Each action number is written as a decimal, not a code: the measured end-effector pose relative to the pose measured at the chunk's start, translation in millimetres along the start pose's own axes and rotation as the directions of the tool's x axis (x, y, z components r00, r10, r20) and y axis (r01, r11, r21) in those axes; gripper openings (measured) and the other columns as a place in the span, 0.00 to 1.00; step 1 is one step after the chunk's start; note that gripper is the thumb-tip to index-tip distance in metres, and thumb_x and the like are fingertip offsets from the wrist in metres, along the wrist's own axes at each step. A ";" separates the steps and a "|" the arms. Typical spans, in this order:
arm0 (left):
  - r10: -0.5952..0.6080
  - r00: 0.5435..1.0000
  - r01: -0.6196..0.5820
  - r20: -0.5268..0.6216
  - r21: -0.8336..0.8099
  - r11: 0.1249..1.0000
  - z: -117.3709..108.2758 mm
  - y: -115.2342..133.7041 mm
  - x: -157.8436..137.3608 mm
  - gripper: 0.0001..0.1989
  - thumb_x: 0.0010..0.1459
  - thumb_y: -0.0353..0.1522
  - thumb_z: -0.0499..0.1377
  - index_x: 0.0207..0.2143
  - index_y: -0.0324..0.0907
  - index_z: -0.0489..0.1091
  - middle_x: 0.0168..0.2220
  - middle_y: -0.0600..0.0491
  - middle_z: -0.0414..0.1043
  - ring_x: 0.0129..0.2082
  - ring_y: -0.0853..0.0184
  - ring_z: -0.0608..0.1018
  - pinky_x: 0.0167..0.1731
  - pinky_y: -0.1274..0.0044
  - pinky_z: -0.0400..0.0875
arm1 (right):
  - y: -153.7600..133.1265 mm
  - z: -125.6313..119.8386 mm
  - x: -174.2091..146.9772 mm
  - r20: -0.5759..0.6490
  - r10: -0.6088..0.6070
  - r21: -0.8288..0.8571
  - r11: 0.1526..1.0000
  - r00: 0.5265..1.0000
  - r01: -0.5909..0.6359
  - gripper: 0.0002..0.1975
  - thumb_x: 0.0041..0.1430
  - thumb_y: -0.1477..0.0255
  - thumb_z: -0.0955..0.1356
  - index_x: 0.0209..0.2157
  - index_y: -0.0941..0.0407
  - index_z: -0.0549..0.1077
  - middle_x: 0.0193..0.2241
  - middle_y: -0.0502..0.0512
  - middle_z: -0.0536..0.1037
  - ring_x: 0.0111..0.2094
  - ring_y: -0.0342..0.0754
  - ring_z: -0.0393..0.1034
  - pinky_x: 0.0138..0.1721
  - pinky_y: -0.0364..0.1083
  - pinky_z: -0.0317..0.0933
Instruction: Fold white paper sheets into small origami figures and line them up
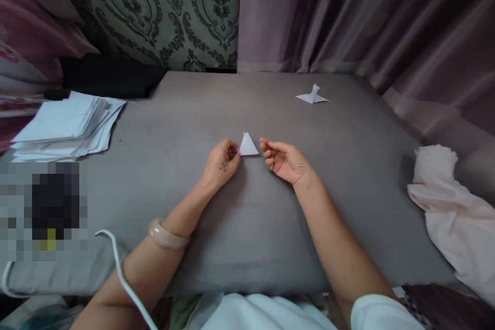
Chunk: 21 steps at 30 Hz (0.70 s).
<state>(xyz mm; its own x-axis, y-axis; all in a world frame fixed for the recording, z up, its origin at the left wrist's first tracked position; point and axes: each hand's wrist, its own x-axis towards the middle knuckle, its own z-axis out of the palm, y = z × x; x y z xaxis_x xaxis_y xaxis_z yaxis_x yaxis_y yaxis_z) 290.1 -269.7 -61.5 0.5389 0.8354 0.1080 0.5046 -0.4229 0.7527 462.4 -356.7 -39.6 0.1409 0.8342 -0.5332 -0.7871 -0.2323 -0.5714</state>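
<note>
A small white folded paper (248, 146), triangular with a split tip pointing away from me, is in front of me at the middle of the grey surface. My left hand (222, 164) has its thumb and fingers closed on the paper's left corner; the fingertips are partly hidden. Just right of the paper, a small gap away, is my right hand (284, 160), palm turned inward, fingers loosely bent and apart, holding nothing. Farther back on the right stands a finished-looking folded paper bird (314, 95) with spread wings.
A stack of white paper sheets (65, 126) lies at the left, near a black cloth (116, 77). Pale pink fabric (456, 206) is bunched at the right edge. A white cable (118, 263) crosses by my left forearm. The grey covered surface (193, 108) meets curtains (278, 15) behind.
</note>
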 end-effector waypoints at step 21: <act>0.015 0.997 -0.015 -0.079 0.002 1.000 -0.2 -7.2 4.6 0.10 0.54 0.32 0.60 0.39 0.39 0.73 0.36 0.48 0.74 0.32 0.67 0.74 0.34 0.74 0.71 | 34.0 -9.5 30.3 0.062 -0.708 -0.826 0.360 0.704 0.435 0.19 0.50 0.78 0.66 0.46 0.55 0.73 0.40 0.56 0.79 0.38 0.44 0.72 0.43 0.46 0.64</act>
<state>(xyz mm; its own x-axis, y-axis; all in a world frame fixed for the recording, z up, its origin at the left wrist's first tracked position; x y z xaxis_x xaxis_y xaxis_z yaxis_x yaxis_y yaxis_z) 288.8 -262.7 -66.3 0.4918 0.8539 0.1703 0.4977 -0.4362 0.7497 445.7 -344.1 -81.1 0.6190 0.7824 0.0679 0.2740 -0.1341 -0.9523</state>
